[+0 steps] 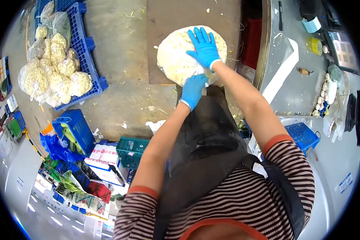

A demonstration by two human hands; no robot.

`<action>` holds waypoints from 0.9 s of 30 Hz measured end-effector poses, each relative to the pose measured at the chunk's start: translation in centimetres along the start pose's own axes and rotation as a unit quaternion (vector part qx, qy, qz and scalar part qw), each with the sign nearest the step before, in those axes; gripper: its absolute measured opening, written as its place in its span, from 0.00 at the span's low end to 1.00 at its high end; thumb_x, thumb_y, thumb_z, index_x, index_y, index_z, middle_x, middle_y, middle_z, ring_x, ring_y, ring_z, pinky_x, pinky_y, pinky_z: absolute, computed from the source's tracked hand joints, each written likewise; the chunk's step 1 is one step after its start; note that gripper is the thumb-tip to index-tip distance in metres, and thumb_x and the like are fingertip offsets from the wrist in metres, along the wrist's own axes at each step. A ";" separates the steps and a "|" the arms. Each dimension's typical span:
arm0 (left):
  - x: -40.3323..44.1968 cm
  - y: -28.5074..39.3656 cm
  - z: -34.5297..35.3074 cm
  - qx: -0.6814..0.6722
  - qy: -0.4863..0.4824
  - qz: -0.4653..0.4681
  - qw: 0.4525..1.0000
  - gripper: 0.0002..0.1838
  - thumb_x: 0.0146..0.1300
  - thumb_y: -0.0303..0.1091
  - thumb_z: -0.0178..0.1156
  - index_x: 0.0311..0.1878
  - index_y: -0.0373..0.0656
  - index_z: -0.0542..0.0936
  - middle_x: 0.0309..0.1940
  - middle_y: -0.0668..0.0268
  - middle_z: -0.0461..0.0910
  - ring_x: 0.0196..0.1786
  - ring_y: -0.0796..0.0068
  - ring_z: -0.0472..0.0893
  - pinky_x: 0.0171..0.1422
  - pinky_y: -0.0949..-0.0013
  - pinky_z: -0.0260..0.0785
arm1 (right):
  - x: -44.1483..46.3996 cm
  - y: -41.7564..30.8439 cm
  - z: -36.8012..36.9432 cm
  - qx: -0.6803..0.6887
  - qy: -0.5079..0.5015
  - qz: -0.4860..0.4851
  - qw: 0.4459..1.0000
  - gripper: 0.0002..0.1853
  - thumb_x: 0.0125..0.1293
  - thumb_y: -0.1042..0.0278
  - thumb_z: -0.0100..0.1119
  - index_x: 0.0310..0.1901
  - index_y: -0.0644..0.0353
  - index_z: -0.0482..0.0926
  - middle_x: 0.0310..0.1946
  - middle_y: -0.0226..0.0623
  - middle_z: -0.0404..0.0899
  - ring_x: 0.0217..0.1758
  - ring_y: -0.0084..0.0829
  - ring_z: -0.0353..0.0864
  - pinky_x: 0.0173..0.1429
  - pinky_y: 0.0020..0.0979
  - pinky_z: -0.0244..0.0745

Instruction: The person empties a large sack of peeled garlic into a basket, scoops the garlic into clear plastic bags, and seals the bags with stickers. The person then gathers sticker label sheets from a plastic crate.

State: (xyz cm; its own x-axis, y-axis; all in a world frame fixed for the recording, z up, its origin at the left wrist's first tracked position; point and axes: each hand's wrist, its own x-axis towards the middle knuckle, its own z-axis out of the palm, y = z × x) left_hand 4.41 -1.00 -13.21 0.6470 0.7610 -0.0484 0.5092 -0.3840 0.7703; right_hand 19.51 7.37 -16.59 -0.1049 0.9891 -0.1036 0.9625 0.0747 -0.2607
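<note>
A large clear bag of pale, cream-coloured pieces [176, 56] rests low in front of me, over a brown board [160, 16]. My right hand [205, 49], in a blue glove, lies spread on the bag's upper right part. Below it my left hand [193, 91], also gloved in blue, is closed at the bag's near edge, with a bit of whitish plastic showing beside the fingers. The two hands are close together.
Several filled bags [54, 72] lie on a blue pallet [88, 52] at the left. Below stand a blue crate [82, 130], a white box [104, 160] and a green crate [131, 153]. A metal table [284, 80] at the right holds yellow tape [316, 46] and a white strip [282, 76].
</note>
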 end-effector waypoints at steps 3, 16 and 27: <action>-0.6 1.1 -1.5 0.011 -0.021 0.006 1.000 0.22 0.54 0.21 0.51 0.54 0.44 0.76 0.51 0.57 0.76 0.46 0.53 0.78 0.50 0.58 0.71 | 0.7 3.0 -0.9 0.318 0.016 0.018 0.948 0.37 0.65 0.53 0.56 0.73 0.48 0.54 0.73 0.45 0.52 0.76 0.46 0.50 0.76 0.41 0.48; -23.1 4.9 -3.9 0.018 0.124 -0.342 0.931 0.25 0.61 0.30 0.55 0.64 0.44 0.70 0.53 0.48 0.75 0.53 0.48 0.76 0.58 0.54 0.68 | -10.0 -2.5 -1.2 0.049 -0.042 -0.237 0.969 0.23 0.58 0.70 0.54 0.57 0.43 0.74 0.55 0.41 0.74 0.39 0.43 0.81 0.45 0.42 0.77; -41.8 6.3 -2.6 -0.141 0.251 -0.551 0.783 0.21 0.63 0.41 0.55 0.54 0.38 0.78 0.53 0.49 0.78 0.57 0.52 0.76 0.63 0.59 0.66 | -5.4 -2.9 -4.3 0.447 -0.256 0.164 0.841 0.16 0.70 0.54 0.52 0.33 0.59 0.76 0.17 0.30 0.72 0.15 0.22 0.67 0.19 0.26 0.62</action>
State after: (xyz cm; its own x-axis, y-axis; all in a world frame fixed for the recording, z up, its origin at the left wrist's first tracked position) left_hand -20.91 -33.92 -4.63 -0.4389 0.6854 -0.5811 0.4093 0.7282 0.5497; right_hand 18.39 2.34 -11.10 -0.1846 0.7360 -0.6513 0.4118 -0.5438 -0.7312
